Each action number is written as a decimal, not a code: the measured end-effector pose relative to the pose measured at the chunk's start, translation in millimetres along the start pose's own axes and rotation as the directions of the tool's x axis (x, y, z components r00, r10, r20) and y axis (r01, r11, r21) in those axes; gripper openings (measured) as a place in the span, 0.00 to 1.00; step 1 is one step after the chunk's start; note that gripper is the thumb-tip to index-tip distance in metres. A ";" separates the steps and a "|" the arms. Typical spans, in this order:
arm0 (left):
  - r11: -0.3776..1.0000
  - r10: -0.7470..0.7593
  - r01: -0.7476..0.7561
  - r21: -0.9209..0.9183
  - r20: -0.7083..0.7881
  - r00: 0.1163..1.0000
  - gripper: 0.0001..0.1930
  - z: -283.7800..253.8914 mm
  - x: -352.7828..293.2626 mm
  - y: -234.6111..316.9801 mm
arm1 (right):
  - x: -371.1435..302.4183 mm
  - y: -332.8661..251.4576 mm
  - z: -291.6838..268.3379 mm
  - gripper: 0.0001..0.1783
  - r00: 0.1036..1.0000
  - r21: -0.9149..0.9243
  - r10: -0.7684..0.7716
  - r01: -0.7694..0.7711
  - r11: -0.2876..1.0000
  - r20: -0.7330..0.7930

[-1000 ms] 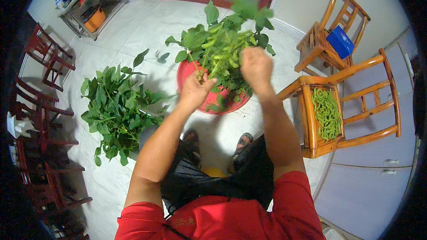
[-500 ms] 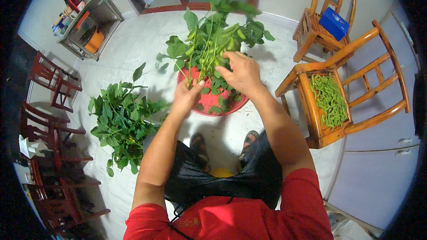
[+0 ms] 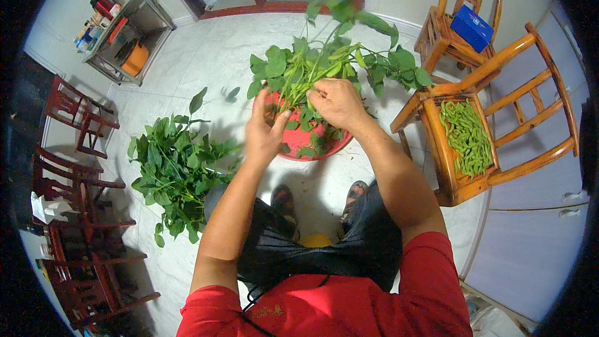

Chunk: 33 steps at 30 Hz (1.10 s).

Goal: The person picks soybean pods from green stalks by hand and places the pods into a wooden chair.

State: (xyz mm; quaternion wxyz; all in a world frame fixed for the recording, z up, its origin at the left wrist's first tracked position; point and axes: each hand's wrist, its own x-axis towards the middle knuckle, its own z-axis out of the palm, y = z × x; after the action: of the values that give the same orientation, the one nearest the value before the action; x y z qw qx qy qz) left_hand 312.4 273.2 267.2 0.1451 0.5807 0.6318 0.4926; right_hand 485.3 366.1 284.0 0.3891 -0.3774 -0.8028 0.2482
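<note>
A leafy soybean plant (image 3: 331,56) with green pods is up in front of me, its stems crossing between my hands. My right hand (image 3: 340,105) is closed round the stems and pods; its fingertips are partly hidden. Beside the stem ends, my left hand (image 3: 265,130) has its thumb and fingers apart. Under the plant sits a red basin (image 3: 306,130) with loose green leaves in it. A pile of leafy soybean plants (image 3: 178,175) lies on the floor to my left. Picked green pods (image 3: 465,138) fill the seat of the wooden chair at my right.
That wooden chair (image 3: 533,97) stands near my right arm. Behind it, another chair holds a blue box (image 3: 472,29). Dark red chairs (image 3: 81,193) line the left side. A metal shelf (image 3: 131,37) with an orange pot stands at the far left. My feet are before the basin.
The plant's leafy top has swung right, toward the chair. My left hand's fingers have spread from their pinch on the stems. My right hand has closed in on the stems.
</note>
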 end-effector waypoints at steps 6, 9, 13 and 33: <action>0.873 -0.323 0.422 -0.243 0.359 0.876 0.14 -7.4 -0.3 -2.2 | 2.0 4.3 3.3 0.15 1.000 0.110 -0.020 0.017 0.994 0.023; 0.917 -0.206 0.315 -0.243 0.386 0.899 0.17 -4.4 -1.3 -11.0 | 2.2 5.4 5.7 0.14 0.997 0.074 -0.059 0.054 0.996 0.059; 0.964 -0.256 0.266 0.029 0.378 0.890 0.23 -2.2 -5.0 -30.1 | 1.4 4.8 10.3 0.14 0.991 -0.118 -0.111 0.119 0.986 0.073; 0.962 -0.171 0.175 0.211 -0.037 0.985 0.22 -36.2 1.5 -33.9 | 7.6 28.4 5.9 0.10 0.907 0.609 0.422 -0.332 0.720 -0.005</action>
State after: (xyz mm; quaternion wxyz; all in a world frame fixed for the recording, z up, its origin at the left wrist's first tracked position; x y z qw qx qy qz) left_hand 264.6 263.5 258.0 0.1187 0.5309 0.7307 0.4125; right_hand 489.1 388.3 264.3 0.4854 -0.4084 -0.5597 0.5333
